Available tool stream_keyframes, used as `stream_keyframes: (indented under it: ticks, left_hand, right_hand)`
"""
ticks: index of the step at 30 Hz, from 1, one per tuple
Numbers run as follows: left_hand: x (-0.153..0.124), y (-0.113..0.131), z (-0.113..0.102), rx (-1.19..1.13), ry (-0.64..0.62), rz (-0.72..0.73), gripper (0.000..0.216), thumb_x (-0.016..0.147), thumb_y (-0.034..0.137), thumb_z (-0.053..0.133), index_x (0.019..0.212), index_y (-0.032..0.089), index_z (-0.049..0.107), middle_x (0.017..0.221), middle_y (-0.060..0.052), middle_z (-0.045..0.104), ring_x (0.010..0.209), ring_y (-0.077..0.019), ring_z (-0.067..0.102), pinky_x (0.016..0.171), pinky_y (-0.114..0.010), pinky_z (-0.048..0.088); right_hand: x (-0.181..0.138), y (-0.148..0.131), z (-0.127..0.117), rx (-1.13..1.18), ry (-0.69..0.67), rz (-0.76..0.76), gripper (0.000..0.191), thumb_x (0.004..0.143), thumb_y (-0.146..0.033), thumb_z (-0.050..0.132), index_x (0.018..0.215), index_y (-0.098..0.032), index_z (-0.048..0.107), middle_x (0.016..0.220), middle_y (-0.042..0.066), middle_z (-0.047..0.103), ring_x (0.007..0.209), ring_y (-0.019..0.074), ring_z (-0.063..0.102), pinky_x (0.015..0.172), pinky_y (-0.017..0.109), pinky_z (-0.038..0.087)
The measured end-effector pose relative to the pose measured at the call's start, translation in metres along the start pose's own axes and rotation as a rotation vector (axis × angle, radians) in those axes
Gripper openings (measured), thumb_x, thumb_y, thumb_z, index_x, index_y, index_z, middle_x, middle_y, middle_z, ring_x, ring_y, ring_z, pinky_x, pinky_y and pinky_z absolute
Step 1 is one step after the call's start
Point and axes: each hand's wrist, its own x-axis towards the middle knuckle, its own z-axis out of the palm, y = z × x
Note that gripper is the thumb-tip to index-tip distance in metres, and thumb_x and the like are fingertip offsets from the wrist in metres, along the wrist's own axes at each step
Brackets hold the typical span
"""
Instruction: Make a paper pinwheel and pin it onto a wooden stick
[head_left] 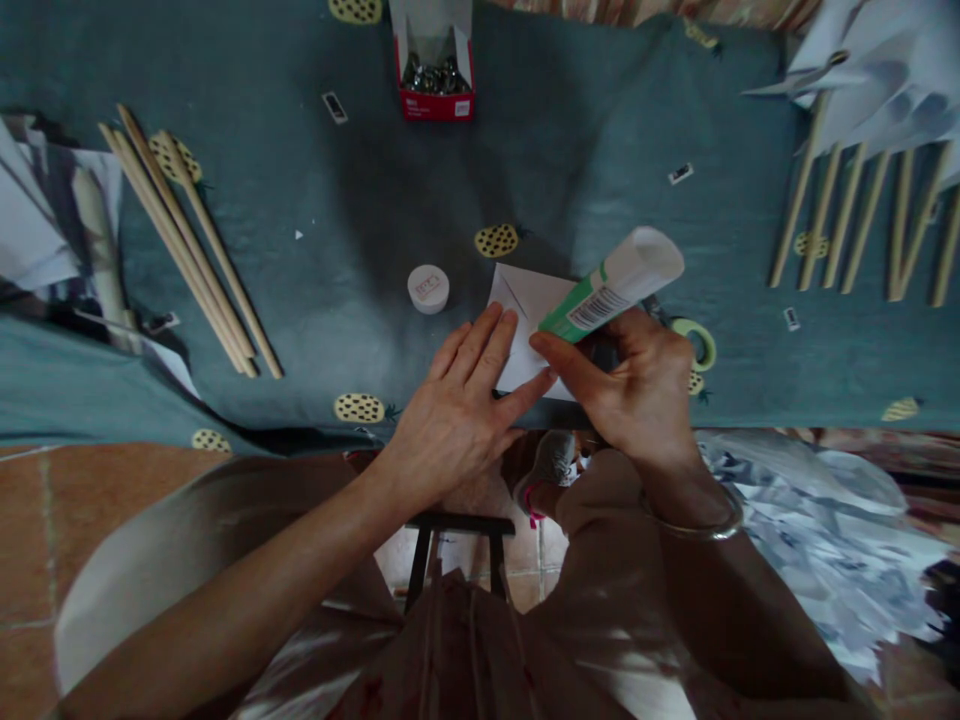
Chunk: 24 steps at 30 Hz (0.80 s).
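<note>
A square of white paper with diagonal lines lies at the table's front edge. My left hand rests flat on its left side, fingers stretched out. In my right hand is a green and white glue stick, tilted with its lower end at the paper; whether the tip touches is hidden by my fingers. A round white cap stands on the cloth left of the paper. Partly behind my right hand lie scissors with a light green handle.
A red and white box of small metal pieces stands at the back. Wooden sticks and white papers lie at left. Paper pinwheels on sticks lie at right. Crumpled paper scraps are heaped below the table's right front edge.
</note>
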Motion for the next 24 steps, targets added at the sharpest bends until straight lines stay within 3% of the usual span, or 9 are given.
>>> stream_keyframes:
  ticks: [24]
  left_hand:
    - [0.001, -0.001, -0.003, -0.004, -0.035, 0.004, 0.074, 0.082, 0.039, 0.079, 0.147, 0.026, 0.045, 0.165, -0.020, 0.027, 0.152, -0.0427, 0.024, 0.115, -0.063, 0.034]
  right_hand:
    - [0.012, 0.005, -0.001, 0.023, 0.014, 0.082, 0.028, 0.083, -0.048, 0.073, 0.076, -0.021, 0.069, 0.065, 0.000, 0.065, 0.059, 0.0150, 0.059, 0.058, 0.031, 0.045]
